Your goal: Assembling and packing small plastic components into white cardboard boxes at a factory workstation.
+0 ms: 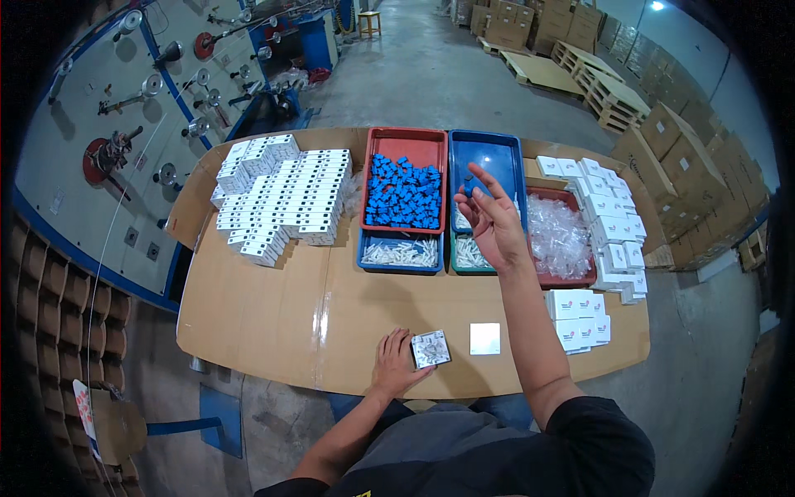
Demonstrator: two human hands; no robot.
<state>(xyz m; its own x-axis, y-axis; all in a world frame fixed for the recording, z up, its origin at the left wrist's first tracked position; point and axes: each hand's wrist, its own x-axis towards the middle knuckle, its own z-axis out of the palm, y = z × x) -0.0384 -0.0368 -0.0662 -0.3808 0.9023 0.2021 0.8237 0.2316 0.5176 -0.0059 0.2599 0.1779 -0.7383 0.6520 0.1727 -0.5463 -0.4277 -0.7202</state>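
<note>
editor: how do the hands stand?

reporter: a worker's bare left hand (pixel 396 364) grasps the side of a small, square, open-topped white box (pixel 431 349), apparently cardboard, on the near side of a red rectangular plastic tray (pixel 406 142) heaped with small blue plastic pieces (pixel 403 192). the bare right hand (pixel 502 230), raised to the right of the red tray, seems to pinch a small dark-blue block (pixel 469 187) between fingers and thumb (the fingers partly hide it).

editor: what could go wrong?

reporter: a slipped pinch looks likeliest, with so little of the block between the fingertips. it could drop into the blue rectangular plastic tray (pixel 487 149) just right of the red tray, or among the slim white plastic sticks (pixel 471 253) off the red tray's near right corner, and be awkward to pick out.

editor: and the box?

reporter: its top is open, so a tilt or squeeze from the left hand could tip its pale contents onto the brown cardboard tabletop (pixel 273 306). a thin, flat, square white card (pixel 485 339), near side of the red tray and rightward, could be swept aside by a low right forearm. left of the red tray, a stepped stack of white cardboard boxes (pixel 286 199) could topple if bumped.
</note>
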